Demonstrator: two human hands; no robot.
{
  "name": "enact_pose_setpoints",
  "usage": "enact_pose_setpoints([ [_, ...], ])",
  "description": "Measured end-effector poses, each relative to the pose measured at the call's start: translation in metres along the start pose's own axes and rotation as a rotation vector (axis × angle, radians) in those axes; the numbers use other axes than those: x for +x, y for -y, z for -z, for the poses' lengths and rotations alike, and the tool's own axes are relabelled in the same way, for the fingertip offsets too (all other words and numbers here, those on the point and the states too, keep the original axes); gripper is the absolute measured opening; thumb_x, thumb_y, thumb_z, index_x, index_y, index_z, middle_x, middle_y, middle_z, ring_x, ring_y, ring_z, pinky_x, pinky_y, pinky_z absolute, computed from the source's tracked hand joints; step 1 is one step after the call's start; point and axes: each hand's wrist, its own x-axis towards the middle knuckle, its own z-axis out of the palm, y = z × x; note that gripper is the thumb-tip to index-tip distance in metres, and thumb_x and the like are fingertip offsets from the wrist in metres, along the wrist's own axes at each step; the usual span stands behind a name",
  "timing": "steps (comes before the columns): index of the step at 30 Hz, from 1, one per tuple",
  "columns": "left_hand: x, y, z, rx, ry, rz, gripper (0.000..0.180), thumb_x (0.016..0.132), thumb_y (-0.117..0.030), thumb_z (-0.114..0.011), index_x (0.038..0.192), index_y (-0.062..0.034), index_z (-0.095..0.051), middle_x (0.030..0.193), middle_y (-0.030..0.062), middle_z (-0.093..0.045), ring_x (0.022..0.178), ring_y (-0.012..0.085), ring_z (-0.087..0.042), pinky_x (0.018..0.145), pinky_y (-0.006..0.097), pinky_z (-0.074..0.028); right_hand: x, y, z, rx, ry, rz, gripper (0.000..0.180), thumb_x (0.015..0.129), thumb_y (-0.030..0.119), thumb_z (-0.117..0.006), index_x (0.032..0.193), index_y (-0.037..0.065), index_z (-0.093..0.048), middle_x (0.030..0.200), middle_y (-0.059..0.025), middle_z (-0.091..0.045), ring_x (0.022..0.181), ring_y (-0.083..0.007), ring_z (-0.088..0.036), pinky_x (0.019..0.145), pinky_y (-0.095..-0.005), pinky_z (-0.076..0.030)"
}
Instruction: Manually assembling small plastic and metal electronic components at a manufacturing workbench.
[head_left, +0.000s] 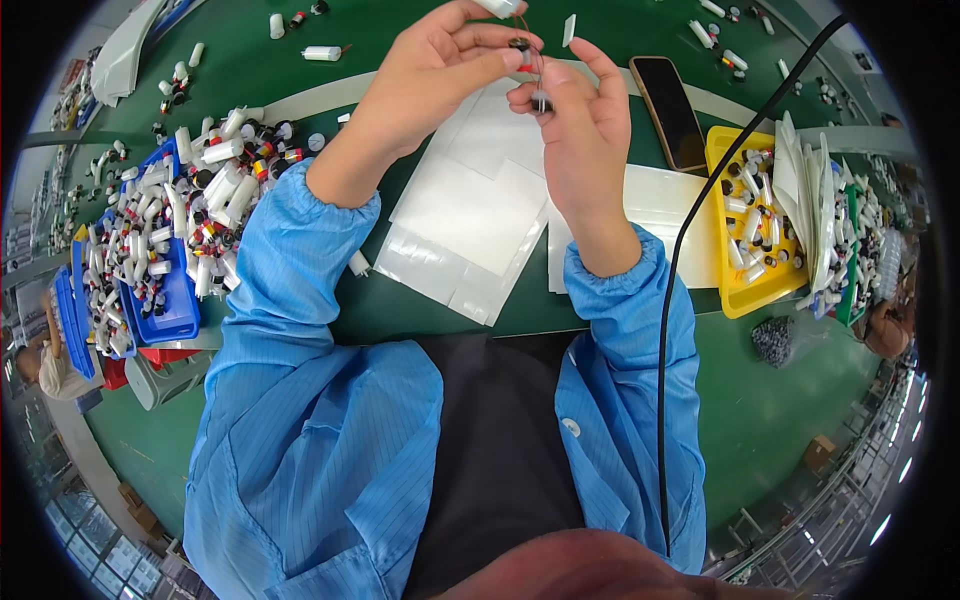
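Both hands meet above the table (pixel 300 70): my left hand (pixel 430 75) pinches a small black part (pixel 519 44), my right hand (pixel 580 120) its thin wire (pixel 540 75). I judge a loose pinch could drop it among the white sheets (pixel 470 210).

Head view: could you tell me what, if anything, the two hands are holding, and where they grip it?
The left hand and right hand pinch a small black part with thin wires between their fingertips; the exact grip points are too small to tell.
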Motion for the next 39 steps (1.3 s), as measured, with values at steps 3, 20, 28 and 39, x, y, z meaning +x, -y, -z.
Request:
enact_pose_setpoints([
  [3, -0.001, -0.003, -0.001, 0.008, -0.058, -0.020, 0.044, 0.097, 0.005, -0.059, 0.138, 0.0012, -0.044, 0.118, 0.0142, -0.064, 0.105, 0.0176, -0.066, 0.092, 0.030, -0.055, 0.001, -0.006, 0.002, -0.174, 0.012, 0.134, 0.049, 0.090, -0.001, -0.068, 0.132, -0.001, -0.042, 0.107, -0.0108, -0.066, 0.094, -0.0143, -0.065, 0.081, -0.0278, -0.050],
  [20, -0.002, -0.011, 0.003, 0.053, -0.022, 0.018, 0.041, 0.099, 0.003, -0.056, 0.138, 0.0022, -0.044, 0.121, 0.0155, -0.064, 0.106, 0.0197, -0.066, 0.092, 0.029, -0.057, 0.010, -0.001, 0.019, -0.250, 0.061, 0.425, 0.023, 0.091, 0.000, -0.070, 0.111, -0.003, -0.059, 0.103, -0.0083, -0.066, 0.092, -0.0120, -0.063, 0.082, -0.0255, -0.051],
  [28, 0.000, 0.006, 0.009, 0.104, 0.131, -0.056, 0.039, 0.098, 0.007, -0.053, 0.136, 0.0046, -0.047, 0.119, 0.0135, -0.063, 0.105, 0.0175, -0.064, 0.092, 0.030, -0.053, 0.011, 0.019, 0.022, -0.190, 0.224, 0.140, 0.017, 0.091, 0.002, -0.071, 0.106, -0.003, -0.066, 0.093, -0.0068, -0.070, 0.083, -0.0087, -0.065, 0.072, -0.0197, -0.052],
  [39, -0.001, 0.008, 0.007, 0.134, 0.119, -0.024, 0.037, 0.097, 0.006, -0.057, 0.133, 0.0047, -0.050, 0.117, 0.0122, -0.064, 0.107, 0.0170, -0.063, 0.093, 0.030, -0.052, 0.010, 0.013, 0.018, -0.226, 0.147, 0.082, 0.014, 0.090, 0.001, -0.071, 0.103, -0.003, -0.067, 0.089, -0.0064, -0.069, 0.077, -0.0091, -0.062, 0.069, -0.0211, -0.048],
])
